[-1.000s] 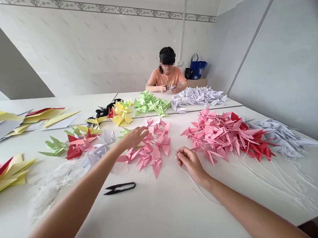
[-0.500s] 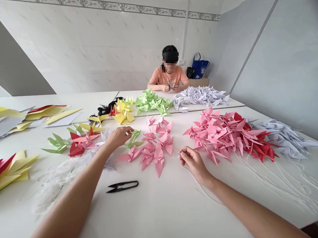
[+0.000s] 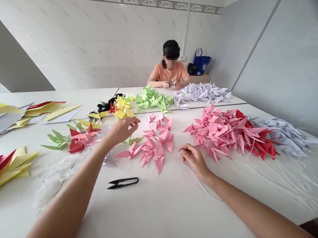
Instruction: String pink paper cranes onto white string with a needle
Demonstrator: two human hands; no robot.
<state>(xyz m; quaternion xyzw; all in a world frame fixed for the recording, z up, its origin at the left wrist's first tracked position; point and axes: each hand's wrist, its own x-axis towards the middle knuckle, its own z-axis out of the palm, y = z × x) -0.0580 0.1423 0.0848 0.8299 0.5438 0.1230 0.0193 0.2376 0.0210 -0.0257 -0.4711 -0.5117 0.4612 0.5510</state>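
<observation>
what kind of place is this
Probably a craft workroom, perhaps a small home workshop. The long white table holds heaps of paper cranes sorted by colour, with thread snips and white string nearby, and another person sits at the far end.

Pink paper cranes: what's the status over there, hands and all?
Left hand open above pink paper cranes. Right hand pinching a needle, white thread trailing. Black snips lying nearby.

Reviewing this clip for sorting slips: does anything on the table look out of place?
One small green paper crane lies just beyond the left hand, against the pink paper cranes. It looks odd because its colour differs from its neighbours, and it sits apart from the green crane pile.
</observation>
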